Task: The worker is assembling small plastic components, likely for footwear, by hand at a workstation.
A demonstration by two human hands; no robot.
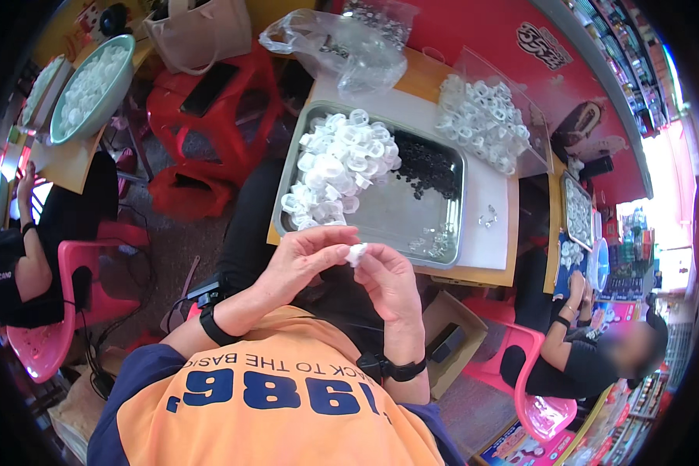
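Just in front of the tray, my right hand pinches a small white plastic piece between thumb and fingers. My left hand meets it from the other side, fingers closed and thumb tip against the piece. Its exact kind is too small to tell. Beyond my hands lies a shallow metal tray. A heap of white and clear ring-shaped plastic parts fills its left side. Small black parts lie at its far right, and a few small clear pieces near its front right corner.
More clear ring parts sit in a clear container right of the tray, with a plastic bag behind. A red stool carrying a phone stands left. Co-workers sit on pink chairs at both sides. An open cardboard box is right of me.
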